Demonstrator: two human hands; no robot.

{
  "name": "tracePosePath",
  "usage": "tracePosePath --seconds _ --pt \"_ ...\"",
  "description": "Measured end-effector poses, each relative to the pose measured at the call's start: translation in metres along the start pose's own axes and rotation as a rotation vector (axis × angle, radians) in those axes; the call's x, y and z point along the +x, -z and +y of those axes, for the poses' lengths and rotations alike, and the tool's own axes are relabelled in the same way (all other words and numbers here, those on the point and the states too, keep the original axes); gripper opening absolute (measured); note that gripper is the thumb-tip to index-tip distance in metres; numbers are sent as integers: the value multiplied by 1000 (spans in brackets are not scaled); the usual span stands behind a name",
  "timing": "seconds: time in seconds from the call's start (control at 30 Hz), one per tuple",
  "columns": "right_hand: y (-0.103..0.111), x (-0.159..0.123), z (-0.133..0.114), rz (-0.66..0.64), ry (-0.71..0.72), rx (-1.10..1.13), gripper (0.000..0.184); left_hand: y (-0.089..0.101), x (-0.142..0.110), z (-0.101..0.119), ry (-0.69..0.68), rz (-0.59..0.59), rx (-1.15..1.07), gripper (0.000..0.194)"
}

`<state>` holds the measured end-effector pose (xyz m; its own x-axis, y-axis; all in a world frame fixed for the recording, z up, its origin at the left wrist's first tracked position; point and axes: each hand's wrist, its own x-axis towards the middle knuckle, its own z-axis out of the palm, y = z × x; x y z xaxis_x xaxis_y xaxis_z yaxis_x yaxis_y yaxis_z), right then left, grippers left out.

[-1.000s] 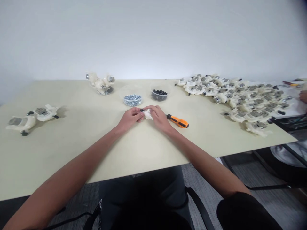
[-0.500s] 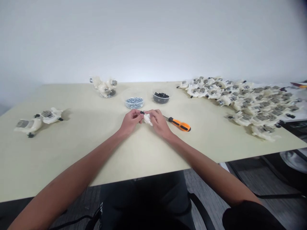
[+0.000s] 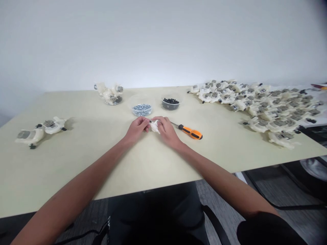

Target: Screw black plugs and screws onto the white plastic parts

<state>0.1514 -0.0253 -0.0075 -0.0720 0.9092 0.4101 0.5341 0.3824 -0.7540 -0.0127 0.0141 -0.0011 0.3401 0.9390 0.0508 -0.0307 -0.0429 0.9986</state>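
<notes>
Over the middle of the table my right hand (image 3: 166, 131) is closed around a small white plastic part (image 3: 154, 126), its fingers covering much of it. My left hand (image 3: 138, 128) pinches at the part's left side, where a small black piece (image 3: 150, 121) shows by the fingertips. Just right of my right hand lies a screwdriver (image 3: 191, 132) with an orange and black handle, its shaft running toward that hand. Beyond my hands stand a clear bowl of silvery screws (image 3: 142, 109) and a clear bowl of small black pieces (image 3: 170, 103).
Many white-and-grey plastic assemblies (image 3: 277, 109) crowd the table's right side. Two similar assemblies (image 3: 30, 135) rest at the left. A further cluster (image 3: 108, 92) sits in a container at the back left. The table (image 3: 158, 166) ends in front of my lap; a wall rises behind it.
The white part has turned a little in my right hand. My left fingers have shifted slightly left and now cover more of the black piece.
</notes>
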Motion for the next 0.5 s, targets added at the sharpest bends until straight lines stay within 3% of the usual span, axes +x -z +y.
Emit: tracePosePath --seconds 0.5 --pt "1 -2 -3 -39 -3 17 36 13 -4 11 -83 -41 324 21"
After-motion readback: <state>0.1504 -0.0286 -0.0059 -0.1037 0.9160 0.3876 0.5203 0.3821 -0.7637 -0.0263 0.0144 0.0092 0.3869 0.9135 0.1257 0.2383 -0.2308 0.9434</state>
